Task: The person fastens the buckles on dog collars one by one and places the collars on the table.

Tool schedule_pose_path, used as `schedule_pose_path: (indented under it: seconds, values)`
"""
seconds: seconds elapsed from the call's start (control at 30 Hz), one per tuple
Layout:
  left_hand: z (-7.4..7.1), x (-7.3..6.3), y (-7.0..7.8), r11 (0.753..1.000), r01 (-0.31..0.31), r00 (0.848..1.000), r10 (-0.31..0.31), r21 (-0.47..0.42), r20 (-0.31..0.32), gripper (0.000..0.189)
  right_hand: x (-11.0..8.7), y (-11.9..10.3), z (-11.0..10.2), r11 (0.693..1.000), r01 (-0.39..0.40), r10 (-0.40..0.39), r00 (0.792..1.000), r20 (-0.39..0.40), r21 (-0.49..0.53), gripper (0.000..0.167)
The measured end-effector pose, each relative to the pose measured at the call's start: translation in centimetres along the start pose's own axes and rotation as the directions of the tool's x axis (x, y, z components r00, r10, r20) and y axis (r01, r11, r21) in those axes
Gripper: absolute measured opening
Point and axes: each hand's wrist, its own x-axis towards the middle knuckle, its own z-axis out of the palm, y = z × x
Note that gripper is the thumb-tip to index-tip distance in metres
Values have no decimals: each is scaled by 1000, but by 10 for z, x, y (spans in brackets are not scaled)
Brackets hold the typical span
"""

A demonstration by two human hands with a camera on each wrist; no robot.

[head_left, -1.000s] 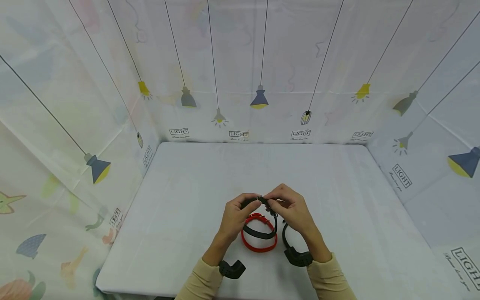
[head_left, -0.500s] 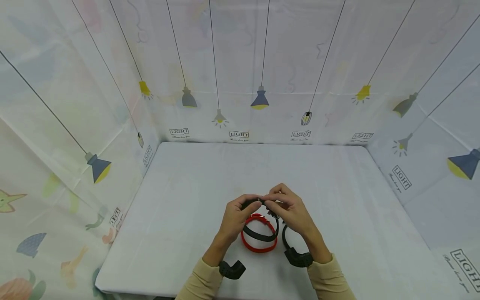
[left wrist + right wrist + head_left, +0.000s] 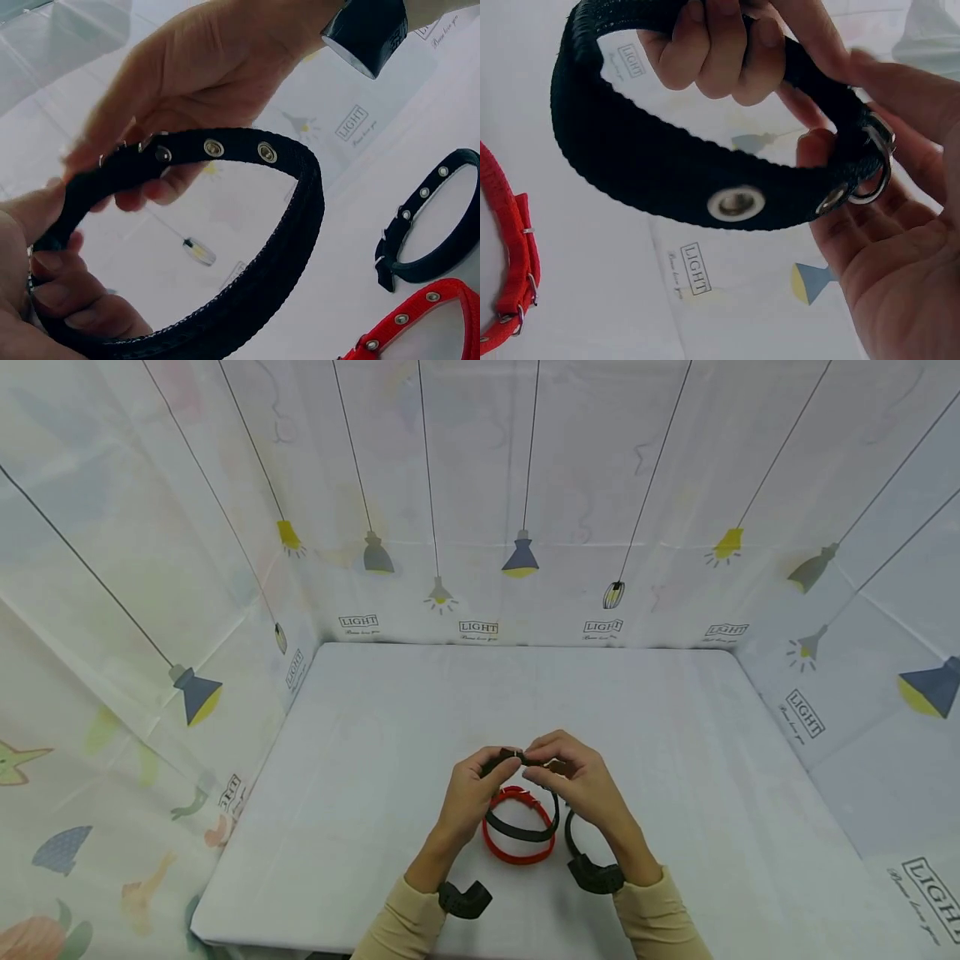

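A black pet collar [image 3: 519, 834] with metal eyelets and a buckle is held up between both hands above the table. My left hand [image 3: 467, 793] grips its band, fingers curled round it, at the left in the left wrist view. Around the buckle [image 3: 881, 135] with its D-ring, the thumb and fingers of my right hand [image 3: 583, 778] hold the strap. Part of the buckle end is hidden by fingers in the head view. Beneath, a buckled red collar [image 3: 519, 860] lies on the white table.
A second black collar [image 3: 442, 217] lies on the table right of the red one, close to the right wrist. Black camera mounts [image 3: 465, 900] sit on both wrists. A printed cloth wall [image 3: 480, 485] encloses the table's back and sides.
My right thumb and forefinger have shifted on the strap and now stand a little further apart. The held collar has turned slightly; my left hand stays in place.
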Motion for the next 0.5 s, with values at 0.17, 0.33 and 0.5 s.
schedule_pose_path:
  seconds: [0.17,0.33,0.5]
  values:
    - [1,0,-1,1000,9,998,-9,7,-60,38,1,4,4,990,11,-5,999,42,-144,37]
    - [1,0,-3,1000,-2,996,4,26,-87,37,4,6,8,966,5,0,1000,22,-259,32]
    - [-1,0,-4,998,1,995,6,70,-99,35,8,8,11,940,15,-20,1000,-11,-342,30]
